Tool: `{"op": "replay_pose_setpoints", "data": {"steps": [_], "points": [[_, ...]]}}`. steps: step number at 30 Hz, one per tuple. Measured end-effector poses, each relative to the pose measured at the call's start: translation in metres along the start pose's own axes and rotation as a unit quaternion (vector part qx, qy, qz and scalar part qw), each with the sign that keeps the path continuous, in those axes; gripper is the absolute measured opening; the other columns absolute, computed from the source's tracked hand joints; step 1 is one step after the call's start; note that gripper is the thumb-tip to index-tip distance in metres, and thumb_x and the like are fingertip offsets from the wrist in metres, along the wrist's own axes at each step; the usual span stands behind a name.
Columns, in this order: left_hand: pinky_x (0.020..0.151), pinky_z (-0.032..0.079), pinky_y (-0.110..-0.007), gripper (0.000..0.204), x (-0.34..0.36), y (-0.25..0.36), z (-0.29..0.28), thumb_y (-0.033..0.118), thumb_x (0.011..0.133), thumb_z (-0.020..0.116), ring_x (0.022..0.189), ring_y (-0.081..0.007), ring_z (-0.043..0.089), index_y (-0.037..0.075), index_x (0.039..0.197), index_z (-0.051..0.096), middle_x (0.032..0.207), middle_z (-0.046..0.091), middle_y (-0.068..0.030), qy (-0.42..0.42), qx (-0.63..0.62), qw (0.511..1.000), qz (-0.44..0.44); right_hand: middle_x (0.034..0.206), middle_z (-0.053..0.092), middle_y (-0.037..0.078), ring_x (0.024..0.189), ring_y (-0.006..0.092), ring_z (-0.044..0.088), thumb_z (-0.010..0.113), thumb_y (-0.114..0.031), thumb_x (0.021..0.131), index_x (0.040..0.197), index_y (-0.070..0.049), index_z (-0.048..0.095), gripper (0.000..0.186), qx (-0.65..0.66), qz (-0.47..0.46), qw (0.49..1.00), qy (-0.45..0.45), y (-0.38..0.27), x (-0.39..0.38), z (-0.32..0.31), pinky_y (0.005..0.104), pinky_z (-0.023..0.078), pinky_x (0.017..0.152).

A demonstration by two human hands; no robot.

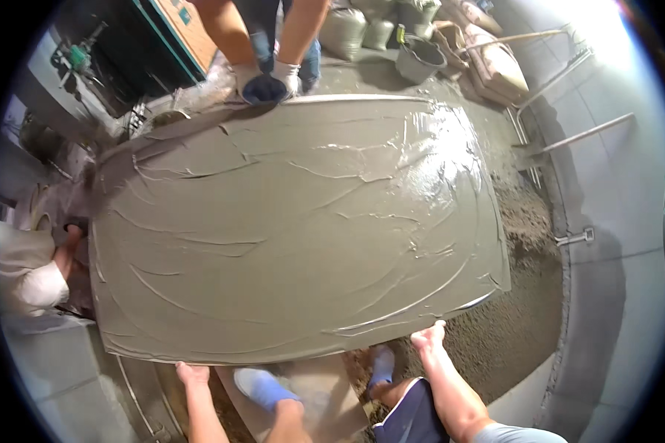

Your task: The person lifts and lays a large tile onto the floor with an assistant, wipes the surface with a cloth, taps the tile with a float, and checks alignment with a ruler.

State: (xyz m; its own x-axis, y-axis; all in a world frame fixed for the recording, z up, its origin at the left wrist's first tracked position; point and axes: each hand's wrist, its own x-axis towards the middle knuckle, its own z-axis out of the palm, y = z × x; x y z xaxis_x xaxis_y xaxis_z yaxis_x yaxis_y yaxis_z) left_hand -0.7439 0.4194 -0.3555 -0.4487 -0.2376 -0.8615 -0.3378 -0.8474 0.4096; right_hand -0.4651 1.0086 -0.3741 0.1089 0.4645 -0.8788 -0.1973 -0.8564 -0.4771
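Note:
A large rectangular tile slab fills the middle, its upper face coated with wet grey mortar marked by curved trowel ridges. My left hand is closed round its near edge, toward the left corner. Further right, my right hand grips the same edge, thumb on top; the fingers of both hands are mostly hidden underneath. At the far edge, a co-worker's gloved hands are at a dark blue round cup-shaped thing. Another person bends at the slab's left end, with a dark-gloved hand close to it.
Rough wet mortar covers the floor at right, beside a grey tiled wall. A bucket and several sacks stand at the back. Metal bars jut out at upper right. My feet are beneath the near edge, by a board.

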Motion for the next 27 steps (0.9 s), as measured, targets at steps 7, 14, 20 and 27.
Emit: {"op": "replay_pose_setpoints", "data": {"steps": [7, 14, 20, 27], "points": [[0.112, 0.035, -0.052, 0.058, -0.009, 0.042, -0.054, 0.045, 0.103, 0.024, 0.134, -0.0341, 0.045, 0.007, 0.143, 0.044, 0.147, 0.047, -0.0123, 0.013, 0.037, 0.999, 0.008, 0.130, 0.060, 0.002, 0.117, 0.0202, 0.057, 0.031, -0.055, 0.102, 0.127, -0.012, 0.054, 0.055, 0.051, 0.038, 0.998, -0.027, 0.029, -0.042, -0.079, 0.0349, 0.047, 0.100], [0.114, 0.032, -0.049, 0.055, -0.029, 0.094, -0.057, 0.040, 0.102, 0.026, 0.133, -0.0311, 0.045, 0.007, 0.140, 0.047, 0.145, 0.050, -0.0101, 0.073, 0.084, 0.994, 0.007, 0.128, 0.061, 0.005, 0.117, 0.0225, 0.057, 0.037, -0.049, 0.103, 0.125, -0.006, 0.054, 0.051, 0.182, 0.027, 0.982, 0.041, 0.057, -0.122, -0.102, 0.0379, 0.045, 0.103], [0.112, 0.036, -0.045, 0.052, -0.045, 0.146, -0.047, 0.044, 0.105, 0.031, 0.131, -0.0273, 0.047, 0.007, 0.136, 0.050, 0.141, 0.054, -0.0084, 0.117, 0.109, 0.987, 0.033, 0.138, 0.054, 0.005, 0.128, 0.0254, 0.049, 0.040, -0.044, 0.101, 0.129, -0.009, 0.052, 0.046, 0.202, 0.073, 0.974, 0.077, 0.075, -0.187, -0.105, 0.0479, 0.039, 0.109], [0.117, 0.028, -0.044, 0.058, -0.092, 0.197, -0.042, 0.047, 0.105, 0.028, 0.135, -0.0270, 0.042, 0.005, 0.143, 0.041, 0.151, 0.042, -0.0090, 0.108, 0.159, 0.979, 0.067, 0.141, 0.052, 0.007, 0.131, 0.0275, 0.047, 0.028, -0.053, 0.103, 0.134, -0.009, 0.049, 0.058, 0.134, 0.115, 0.980, 0.091, 0.020, -0.261, -0.094, 0.0493, 0.036, 0.110]]}}
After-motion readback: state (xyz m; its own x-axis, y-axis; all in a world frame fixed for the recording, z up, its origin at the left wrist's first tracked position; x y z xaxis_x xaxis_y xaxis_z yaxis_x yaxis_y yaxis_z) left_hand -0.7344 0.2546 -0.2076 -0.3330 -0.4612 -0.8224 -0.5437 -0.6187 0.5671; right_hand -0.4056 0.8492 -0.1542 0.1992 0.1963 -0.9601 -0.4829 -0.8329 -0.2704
